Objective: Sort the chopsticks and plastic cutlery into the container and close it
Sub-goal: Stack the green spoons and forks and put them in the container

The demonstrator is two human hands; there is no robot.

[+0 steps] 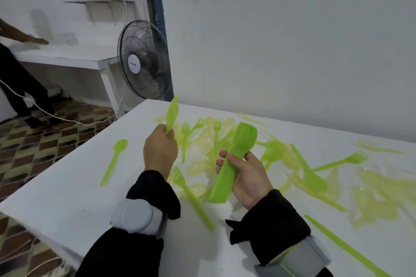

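Up close, the left hand [160, 150] has its fingers curled round the handle of a single green knife [172, 112], held upright above the counter [67, 186]. The right hand [248, 179] grips a stacked bundle [234, 162] of green cutlery, fingers wrapped round its middle. More green forks, spoons and knives lie scattered [292, 164] beyond and right; one spoon [114, 159] lies apart, left. A fan [144, 60] stands behind the counter.

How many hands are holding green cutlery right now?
2. The left hand grips a single green piece raised above the table; the right hand grips a stacked green bundle. A hand in the far background holds none.
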